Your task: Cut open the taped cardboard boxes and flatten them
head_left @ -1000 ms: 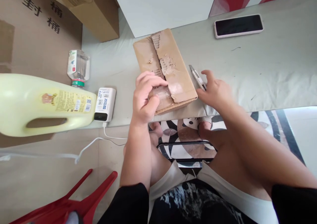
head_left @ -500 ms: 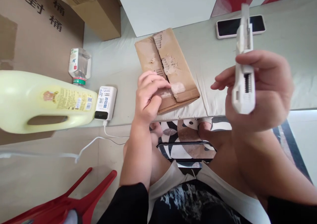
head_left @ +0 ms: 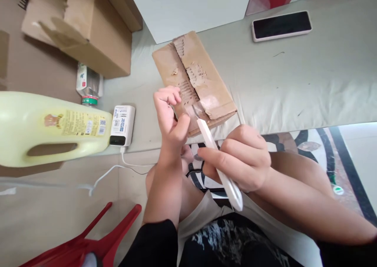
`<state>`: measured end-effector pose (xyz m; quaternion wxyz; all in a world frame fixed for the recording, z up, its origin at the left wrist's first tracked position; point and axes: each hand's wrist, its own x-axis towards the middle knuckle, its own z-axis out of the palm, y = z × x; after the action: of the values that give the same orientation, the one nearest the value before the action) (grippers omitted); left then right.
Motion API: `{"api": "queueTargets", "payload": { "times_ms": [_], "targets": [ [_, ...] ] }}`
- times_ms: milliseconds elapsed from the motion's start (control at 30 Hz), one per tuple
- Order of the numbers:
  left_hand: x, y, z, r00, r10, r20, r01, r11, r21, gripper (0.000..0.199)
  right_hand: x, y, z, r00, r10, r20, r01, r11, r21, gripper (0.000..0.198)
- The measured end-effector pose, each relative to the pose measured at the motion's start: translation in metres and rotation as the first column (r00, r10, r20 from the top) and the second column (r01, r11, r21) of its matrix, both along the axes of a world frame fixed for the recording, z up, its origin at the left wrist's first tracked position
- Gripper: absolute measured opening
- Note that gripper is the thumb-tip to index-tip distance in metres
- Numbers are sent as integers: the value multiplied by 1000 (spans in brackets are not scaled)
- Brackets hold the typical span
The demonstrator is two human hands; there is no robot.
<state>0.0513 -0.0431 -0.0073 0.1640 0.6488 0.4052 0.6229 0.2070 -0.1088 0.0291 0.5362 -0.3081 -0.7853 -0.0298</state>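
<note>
A small cardboard box point(head_left: 216, 82) with torn paper along its top seam lies at an angle on the cloth-covered surface. My left hand point(head_left: 171, 115) is curled at its left near corner, fingers over the top and thumb by the front edge. In my right hand point(head_left: 244, 157) is a white utility knife point(head_left: 209, 135), gripped with fingers wrapped round the handle. The knife points away from me, and its blade reaches the near end of the box's seam. Whether the tip is in the cardboard I cannot tell.
A phone point(head_left: 281, 25) lies at the back right. To the left are an open carton point(head_left: 108, 39), a clear bottle point(head_left: 90, 84), a yellow jug point(head_left: 53, 127) and a white power bank point(head_left: 123, 125) with a cable. A red plastic stool point(head_left: 103, 243) stands at lower left.
My right hand has brought the utility knife down and left, from raised upright to the box's near end. My left hand's fingers have curled more. The view has shifted slightly.
</note>
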Motion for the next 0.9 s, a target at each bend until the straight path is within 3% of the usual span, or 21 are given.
{"api": "queueTargets", "payload": {
  "times_ms": [200, 467, 700, 900],
  "targets": [
    [-1, 1, 4, 997, -74, -23, 75, 997, 23, 32, 2, 0, -5, 999, -40, 25, 42, 998, -55, 10],
    [-5, 2, 3, 988, -19, -156, 20, 1000, 3, 25, 1, -3, -1, 994, -10, 104, 25, 989, -143, 9],
    [-4, 2, 6, 991, -129, -21, 129, 991, 41, 23, 0, -4, 0, 995, -34, 98, 55, 975, -214, 15],
    [-5, 2, 5, 992, -128, -20, 128, 991, 22, 21, 3, -6, -1, 995, -43, 85, 65, 960, -273, 17]
  ]
}}
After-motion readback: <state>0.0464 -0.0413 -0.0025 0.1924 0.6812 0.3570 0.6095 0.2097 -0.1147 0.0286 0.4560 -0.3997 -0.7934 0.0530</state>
